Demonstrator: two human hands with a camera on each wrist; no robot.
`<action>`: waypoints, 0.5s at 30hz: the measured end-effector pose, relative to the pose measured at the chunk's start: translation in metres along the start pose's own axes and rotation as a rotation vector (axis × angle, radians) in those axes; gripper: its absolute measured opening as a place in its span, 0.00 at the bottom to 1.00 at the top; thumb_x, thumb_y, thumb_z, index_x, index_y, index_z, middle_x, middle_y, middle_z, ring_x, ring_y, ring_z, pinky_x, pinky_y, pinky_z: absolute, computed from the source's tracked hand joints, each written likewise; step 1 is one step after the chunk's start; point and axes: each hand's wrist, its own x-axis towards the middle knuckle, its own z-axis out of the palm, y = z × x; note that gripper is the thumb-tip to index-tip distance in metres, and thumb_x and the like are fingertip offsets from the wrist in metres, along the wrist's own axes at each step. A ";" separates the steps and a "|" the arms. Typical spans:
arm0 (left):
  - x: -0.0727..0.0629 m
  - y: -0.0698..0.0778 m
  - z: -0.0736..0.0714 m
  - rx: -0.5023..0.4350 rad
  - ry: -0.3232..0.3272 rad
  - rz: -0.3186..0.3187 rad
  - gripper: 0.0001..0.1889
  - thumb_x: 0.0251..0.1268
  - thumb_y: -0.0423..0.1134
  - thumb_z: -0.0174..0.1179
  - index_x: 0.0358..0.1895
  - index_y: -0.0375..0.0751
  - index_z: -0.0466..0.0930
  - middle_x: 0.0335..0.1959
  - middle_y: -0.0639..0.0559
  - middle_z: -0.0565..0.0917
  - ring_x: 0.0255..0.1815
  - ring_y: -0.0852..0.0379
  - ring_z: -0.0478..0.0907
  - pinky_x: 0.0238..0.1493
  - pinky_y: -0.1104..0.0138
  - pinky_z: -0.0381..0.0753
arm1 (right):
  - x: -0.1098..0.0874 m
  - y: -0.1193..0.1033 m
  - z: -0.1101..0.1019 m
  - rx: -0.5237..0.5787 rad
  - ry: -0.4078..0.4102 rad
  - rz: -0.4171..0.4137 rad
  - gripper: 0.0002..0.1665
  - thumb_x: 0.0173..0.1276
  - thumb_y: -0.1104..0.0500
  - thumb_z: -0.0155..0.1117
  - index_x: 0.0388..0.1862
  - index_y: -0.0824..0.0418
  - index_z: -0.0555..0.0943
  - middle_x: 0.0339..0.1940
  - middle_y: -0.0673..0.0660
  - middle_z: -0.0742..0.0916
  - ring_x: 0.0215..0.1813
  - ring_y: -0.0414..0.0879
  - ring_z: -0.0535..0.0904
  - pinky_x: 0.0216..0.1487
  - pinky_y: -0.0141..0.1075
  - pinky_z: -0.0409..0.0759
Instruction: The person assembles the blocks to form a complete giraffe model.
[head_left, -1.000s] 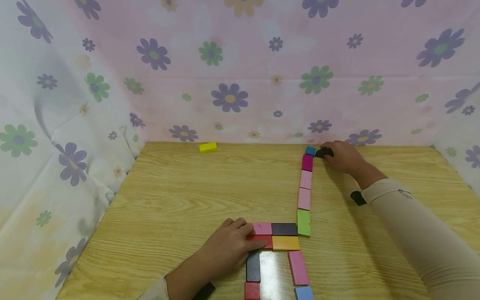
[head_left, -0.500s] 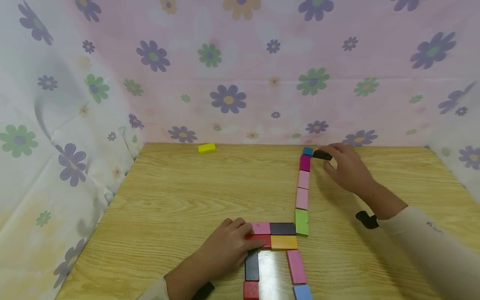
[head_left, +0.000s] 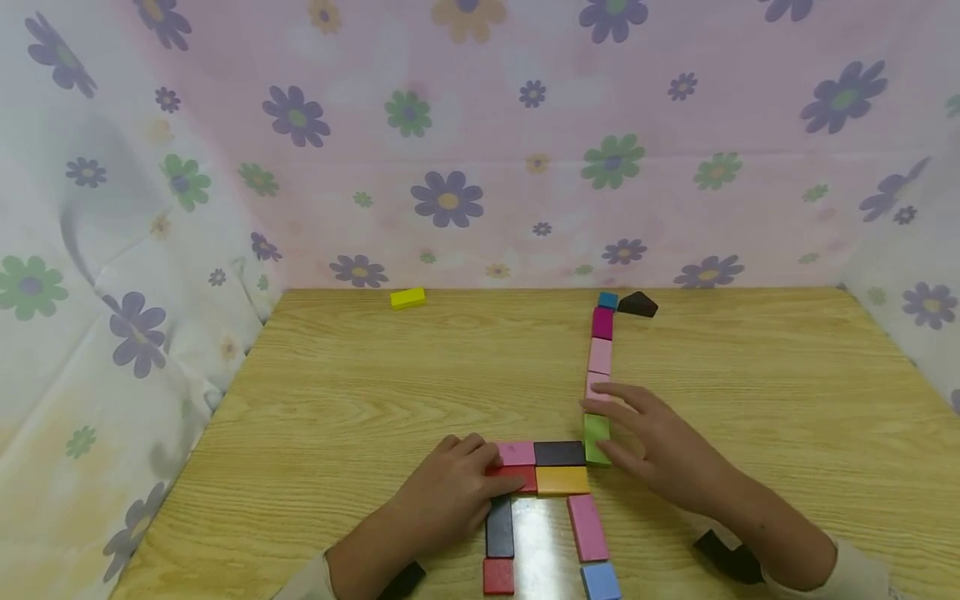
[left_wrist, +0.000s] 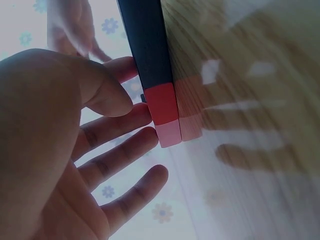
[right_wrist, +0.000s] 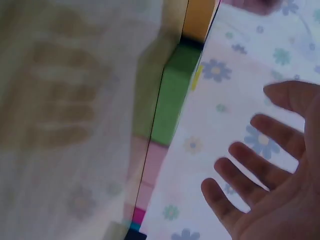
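My left hand [head_left: 450, 487] rests against a red block [head_left: 529, 481] and a pink block [head_left: 517, 452]; its fingertips touch their sides in the left wrist view. Joined to these are a black block [head_left: 559, 453] and an orange block [head_left: 562, 480]. My right hand [head_left: 660, 450], fingers spread, hovers by the green block [head_left: 596, 429]; the right wrist view shows nothing in its grasp. From the green block a row runs back through light pink blocks [head_left: 599, 356], a magenta block [head_left: 602, 322] and a small blue block [head_left: 607, 300] to a black angular block [head_left: 639, 305].
Two columns extend toward me: a black block [head_left: 499, 529] and red block [head_left: 498, 576] on the left, a pink block [head_left: 587, 528] and light blue block [head_left: 602, 581] on the right. A yellow block [head_left: 407, 297] lies near the flowered cloth [head_left: 480, 250].
My right hand has let go of the black angular block beside the small blue one and come back toward me to the green block. The left hand stays in place.
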 end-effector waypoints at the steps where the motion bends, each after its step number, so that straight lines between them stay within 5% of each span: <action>1: 0.000 0.000 0.000 0.002 0.004 0.002 0.18 0.66 0.40 0.59 0.55 0.68 0.82 0.41 0.58 0.79 0.45 0.59 0.74 0.45 0.63 0.74 | -0.003 -0.003 0.002 0.007 -0.030 -0.023 0.34 0.64 0.58 0.72 0.69 0.51 0.75 0.71 0.56 0.75 0.68 0.55 0.73 0.55 0.51 0.81; 8: 0.001 0.000 0.001 -0.009 0.015 0.003 0.18 0.66 0.40 0.60 0.55 0.67 0.83 0.42 0.58 0.79 0.45 0.59 0.74 0.44 0.64 0.74 | -0.013 -0.017 0.011 0.029 -0.251 -0.136 0.28 0.73 0.42 0.60 0.70 0.45 0.75 0.74 0.49 0.73 0.71 0.50 0.72 0.60 0.51 0.79; 15: 0.001 0.000 0.002 -0.110 0.021 -0.030 0.19 0.63 0.37 0.59 0.53 0.64 0.85 0.43 0.60 0.79 0.47 0.60 0.74 0.46 0.64 0.73 | -0.017 -0.016 0.015 0.048 -0.313 -0.195 0.24 0.75 0.43 0.58 0.66 0.45 0.78 0.73 0.46 0.74 0.73 0.53 0.70 0.63 0.54 0.76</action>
